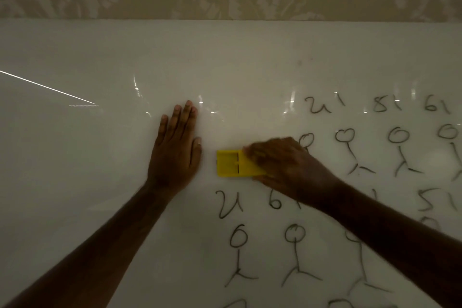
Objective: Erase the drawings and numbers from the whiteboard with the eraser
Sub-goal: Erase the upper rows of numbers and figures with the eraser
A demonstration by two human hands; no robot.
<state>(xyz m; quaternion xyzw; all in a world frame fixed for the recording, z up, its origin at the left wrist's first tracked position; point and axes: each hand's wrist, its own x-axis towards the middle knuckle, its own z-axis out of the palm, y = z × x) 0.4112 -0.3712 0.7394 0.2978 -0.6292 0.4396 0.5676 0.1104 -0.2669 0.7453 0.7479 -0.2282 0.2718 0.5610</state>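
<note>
Whiteboard [100,157] carrying stick figures [295,252] and numbers [228,204].
We are flattening our left hand [175,155], fingers together; right hand [287,165], at three o'clock, is clamping the yellow eraser [231,164].

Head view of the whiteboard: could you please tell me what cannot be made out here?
- Stick figures under the right forearm in the head view: partly covered.
- Drawings along the bottom edge: cut off by the frame.
- Rectangular yellow plastic eraser: its right end is hidden by the right hand.
- Right hand's fingers: motion-blurred.
- Glossy white whiteboard beneath the flat left hand: unseen.
</note>
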